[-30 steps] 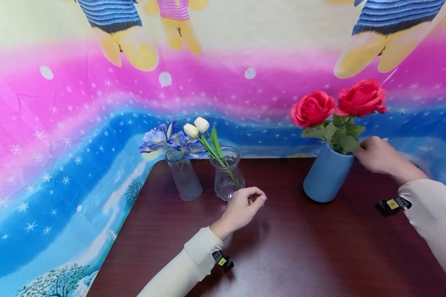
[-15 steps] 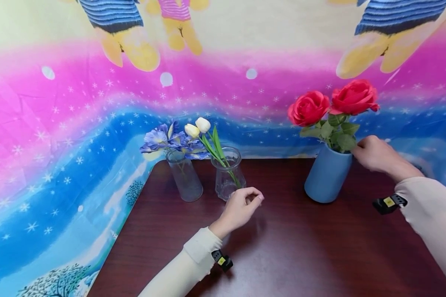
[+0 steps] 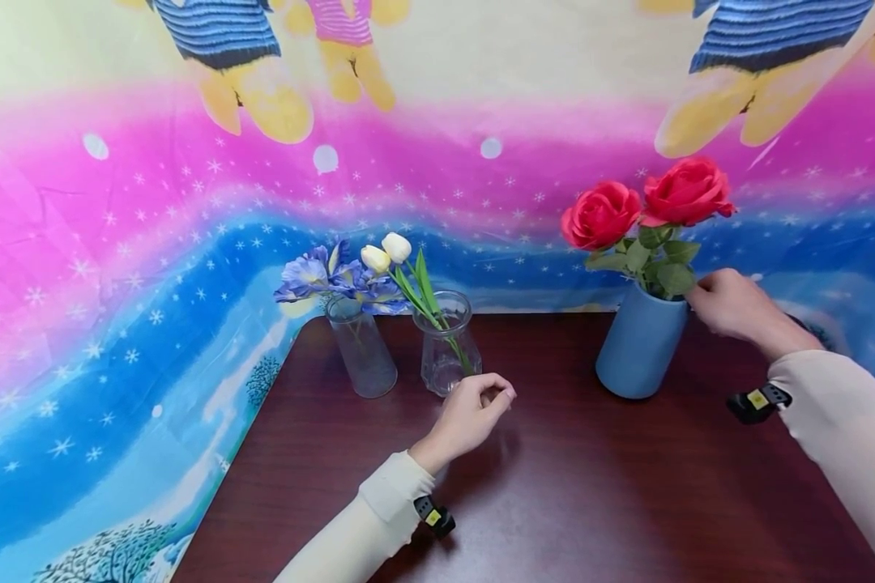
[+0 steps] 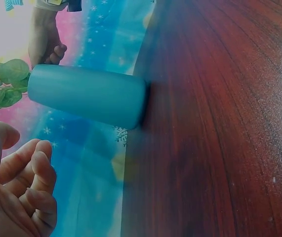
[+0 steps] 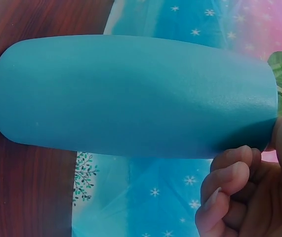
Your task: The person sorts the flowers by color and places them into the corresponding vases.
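My right hand [image 3: 732, 304] is at the rim of a matte blue vase [image 3: 638, 344], with curled fingers against its right side. In the right wrist view, the vase [image 5: 136, 96] spans the frame and the fingertips [image 5: 229, 173] meet it near the mouth; part of the thumb is hidden. Two red roses [image 3: 688, 193] with green leaves stand in the vase. My left hand [image 3: 470, 417] hovers over the table in front of a clear glass vase [image 3: 445, 352], its fingers loosely curled around nothing. White tulips [image 3: 396, 247] lean left in that glass vase.
Farther left, a tall smoky glass vase [image 3: 364, 352] holds blue-purple irises [image 3: 313, 274]. All three vases stand near the back of the dark wooden table [image 3: 591, 486]. Behind hangs a printed cloth [image 3: 437, 186] with snowflakes.
The top of the blue vase and its roses have shifted slightly left, and my right hand has moved left with them. My left hand has stayed nearly still.
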Motion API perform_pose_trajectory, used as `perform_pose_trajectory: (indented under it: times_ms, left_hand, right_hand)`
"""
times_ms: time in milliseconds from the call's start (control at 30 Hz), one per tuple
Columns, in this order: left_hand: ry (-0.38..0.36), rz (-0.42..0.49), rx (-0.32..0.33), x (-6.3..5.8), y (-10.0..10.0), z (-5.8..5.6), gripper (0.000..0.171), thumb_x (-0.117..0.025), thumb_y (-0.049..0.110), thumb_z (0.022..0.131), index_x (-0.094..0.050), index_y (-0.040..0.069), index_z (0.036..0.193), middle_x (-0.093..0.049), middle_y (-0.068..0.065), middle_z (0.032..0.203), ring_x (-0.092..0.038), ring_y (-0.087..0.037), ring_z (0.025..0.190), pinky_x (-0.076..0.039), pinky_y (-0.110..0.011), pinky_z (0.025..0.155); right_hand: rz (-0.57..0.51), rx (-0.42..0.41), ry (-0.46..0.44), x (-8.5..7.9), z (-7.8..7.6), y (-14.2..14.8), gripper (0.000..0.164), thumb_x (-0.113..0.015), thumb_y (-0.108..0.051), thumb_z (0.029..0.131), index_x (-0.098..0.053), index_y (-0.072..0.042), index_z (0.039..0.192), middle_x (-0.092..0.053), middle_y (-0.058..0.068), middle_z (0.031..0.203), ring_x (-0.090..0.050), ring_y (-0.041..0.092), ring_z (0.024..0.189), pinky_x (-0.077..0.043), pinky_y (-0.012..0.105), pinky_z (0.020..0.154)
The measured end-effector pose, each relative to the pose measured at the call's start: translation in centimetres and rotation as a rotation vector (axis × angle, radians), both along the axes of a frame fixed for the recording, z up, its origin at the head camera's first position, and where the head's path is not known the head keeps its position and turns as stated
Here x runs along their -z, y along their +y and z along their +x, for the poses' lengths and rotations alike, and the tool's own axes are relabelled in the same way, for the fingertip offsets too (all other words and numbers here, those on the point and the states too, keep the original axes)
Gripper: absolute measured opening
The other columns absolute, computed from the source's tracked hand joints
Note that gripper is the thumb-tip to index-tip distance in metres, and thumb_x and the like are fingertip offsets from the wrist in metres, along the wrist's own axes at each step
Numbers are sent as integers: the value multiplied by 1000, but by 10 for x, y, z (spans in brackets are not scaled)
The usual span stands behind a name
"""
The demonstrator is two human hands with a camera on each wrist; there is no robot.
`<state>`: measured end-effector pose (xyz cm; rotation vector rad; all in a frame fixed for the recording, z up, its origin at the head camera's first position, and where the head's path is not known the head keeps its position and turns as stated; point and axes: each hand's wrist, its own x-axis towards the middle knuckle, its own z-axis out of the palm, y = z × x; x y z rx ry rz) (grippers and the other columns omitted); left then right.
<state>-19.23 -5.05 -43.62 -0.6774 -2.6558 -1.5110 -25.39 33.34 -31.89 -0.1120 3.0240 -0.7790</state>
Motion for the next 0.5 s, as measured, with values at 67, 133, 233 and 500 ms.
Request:
perform_pose_trajectory:
  times_ms: [67, 133, 233, 500]
  left_hand:
    - [-6, 1, 2, 1, -1, 1, 13, -61, 19, 99, -73, 16, 97, -75, -4, 85, -53, -1, 58, -43, -19, 54]
    - [-13, 4, 5, 1, -2, 1, 14, -60, 19, 99, -73, 13, 99, -74, -4, 85, -52, -1, 58, -43, -19, 54]
    - [-21, 6, 8, 2, -3, 2, 16, -60, 20, 100, -73, 10, 101, -74, -4, 85, -52, -2, 58, -43, -19, 54]
    - [-1, 15, 7, 0, -3, 4, 14, -61, 19, 99, -73, 14, 97, -76, -9, 87, -52, -1, 57, -42, -19, 53]
  right_hand:
    - [-7, 1, 7, 1, 0, -1, 53, -32, -36, 106, -46, -14, 59, -53, 1, 53, -50, 19, 48, -38, 37, 47]
    - [-13, 2, 11, 1, 0, -2, 52, -32, -34, 105, -47, -14, 60, -54, 1, 54, -51, 19, 48, -38, 37, 47]
    - [-22, 0, 11, 1, 1, -2, 51, -32, -32, 105, -49, -12, 61, -56, 2, 55, -54, 19, 51, -40, 37, 48]
    - [-80, 25, 68, 4, 10, 5, 62, -27, -40, 108, -66, -1, 82, -65, 4, 69, -62, 17, 57, -46, 36, 52]
